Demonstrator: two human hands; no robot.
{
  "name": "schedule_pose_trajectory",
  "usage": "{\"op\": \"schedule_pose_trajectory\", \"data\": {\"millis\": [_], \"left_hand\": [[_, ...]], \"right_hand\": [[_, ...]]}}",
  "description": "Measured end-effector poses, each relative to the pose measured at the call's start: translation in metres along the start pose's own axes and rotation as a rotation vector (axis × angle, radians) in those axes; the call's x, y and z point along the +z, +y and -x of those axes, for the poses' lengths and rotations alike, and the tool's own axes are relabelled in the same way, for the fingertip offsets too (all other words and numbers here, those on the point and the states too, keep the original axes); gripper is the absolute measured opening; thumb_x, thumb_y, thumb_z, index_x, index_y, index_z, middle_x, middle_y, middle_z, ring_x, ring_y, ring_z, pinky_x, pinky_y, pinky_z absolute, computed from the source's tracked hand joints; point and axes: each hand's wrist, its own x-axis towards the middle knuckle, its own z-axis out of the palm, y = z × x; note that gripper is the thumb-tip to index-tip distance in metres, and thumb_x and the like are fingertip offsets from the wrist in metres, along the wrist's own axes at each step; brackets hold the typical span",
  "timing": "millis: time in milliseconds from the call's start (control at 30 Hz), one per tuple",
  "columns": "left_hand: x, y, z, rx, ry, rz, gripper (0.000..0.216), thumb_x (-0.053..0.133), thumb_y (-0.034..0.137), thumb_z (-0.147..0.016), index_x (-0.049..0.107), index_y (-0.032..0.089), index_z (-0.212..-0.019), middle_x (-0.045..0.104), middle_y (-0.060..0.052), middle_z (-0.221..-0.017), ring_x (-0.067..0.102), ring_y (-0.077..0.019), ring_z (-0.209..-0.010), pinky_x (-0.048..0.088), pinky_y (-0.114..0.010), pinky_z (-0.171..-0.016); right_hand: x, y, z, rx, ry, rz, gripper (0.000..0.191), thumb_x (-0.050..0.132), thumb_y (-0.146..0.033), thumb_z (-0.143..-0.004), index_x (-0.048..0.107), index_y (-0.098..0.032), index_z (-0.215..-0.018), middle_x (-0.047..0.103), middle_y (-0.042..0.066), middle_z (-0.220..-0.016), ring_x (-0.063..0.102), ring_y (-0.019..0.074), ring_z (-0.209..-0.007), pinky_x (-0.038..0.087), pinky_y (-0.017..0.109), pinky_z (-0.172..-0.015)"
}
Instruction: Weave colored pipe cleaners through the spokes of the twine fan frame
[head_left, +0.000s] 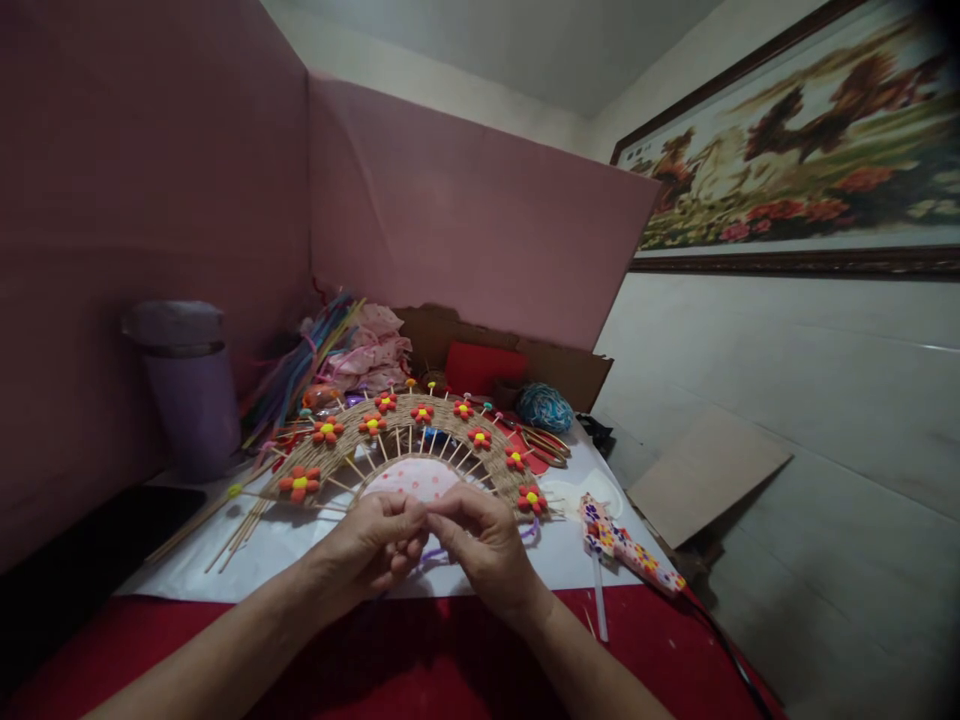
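Jute-wound fan piece (pixel 420 440), half-round, with wooden sticks raying out from a pink dotted centre and red clay flowers with yellow middles set along its arc; it lies on white paper (pixel 300 545) spread over a red tabletop (pixel 420 660). Left hand (pixel 375 545) and right hand (pixel 484 540) meet at the near edge of the fan piece, fingertips pinched together on something small; a purple pipe cleaner (pixel 435 553) shows just beneath them, though whether it is what they pinch cannot be told. Right of the fan piece: a patterned glue gun (pixel 630 550) lying on the paper with a glue stick at its tail. Behind the fan piece: a blue yarn ball (pixel 544 407), a brown cardboard box (pixel 555 365) with a red sheet inside, pink crumpled fabric (pixel 371 350) and a bundle of coloured pipe cleaners (pixel 300 370). Left of the fan piece: a lilac cup (pixel 191 395) with a lid, loose wooden sticks (pixel 225 525) and a black phone (pixel 97 545). Pink panels (pixel 465 200) stand behind everything.
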Motion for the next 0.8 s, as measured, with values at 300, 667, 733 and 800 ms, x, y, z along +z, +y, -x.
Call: {"op": "schedule_pose_trajectory", "data": {"millis": [300, 667, 733, 800], "left_hand": [[0.0023, 0.0007, 0.0010, -0.017, -0.014, 0.030, 0.035, 0.070, 0.040, -0.069, 0.052, 0.012, -0.058, 0.047, 0.003, -0.042, 0.030, -0.0006, -0.029, 0.013, -0.013, -0.027], [0.0054, 0.0013, 0.0040, -0.020, 0.004, -0.022, 0.039, 0.069, 0.045, -0.068, 0.052, 0.012, -0.055, 0.046, 0.003, -0.041, 0.027, -0.0007, -0.030, 0.010, -0.014, -0.028], [0.0065, 0.0017, 0.0046, -0.021, 0.008, -0.021, 0.041, 0.070, 0.046, -0.066, 0.052, 0.012, -0.054, 0.046, 0.003, -0.042, 0.028, -0.0007, -0.030, 0.011, -0.014, -0.028], [0.0062, 0.0016, 0.0041, -0.024, 0.020, -0.025, 0.042, 0.071, 0.046, -0.065, 0.051, 0.011, -0.053, 0.046, 0.002, -0.042, 0.029, -0.0008, -0.030, 0.011, -0.013, -0.027]], "right_hand": [[0.0022, 0.0066, -0.0004, 0.111, -0.057, -0.131, 0.018, 0.058, -0.034, -0.082, 0.062, -0.017, -0.077, 0.055, 0.000, -0.067, 0.050, 0.0101, -0.055, 0.041, 0.022, -0.050], [0.0029, 0.0080, -0.0015, 0.199, -0.087, -0.297, 0.020, 0.062, -0.035, -0.078, 0.059, -0.015, -0.074, 0.054, -0.002, -0.057, 0.046, 0.0087, -0.047, 0.039, 0.022, -0.046], [0.0031, 0.0081, -0.0015, 0.199, -0.087, -0.296, 0.019, 0.062, -0.034, -0.078, 0.060, -0.015, -0.075, 0.055, -0.002, -0.058, 0.046, 0.0085, -0.048, 0.039, 0.022, -0.046], [0.0032, 0.0084, -0.0011, 0.187, -0.088, -0.266, 0.018, 0.061, -0.033, -0.079, 0.060, -0.015, -0.076, 0.056, -0.001, -0.060, 0.047, 0.0085, -0.049, 0.039, 0.021, -0.047]]}}
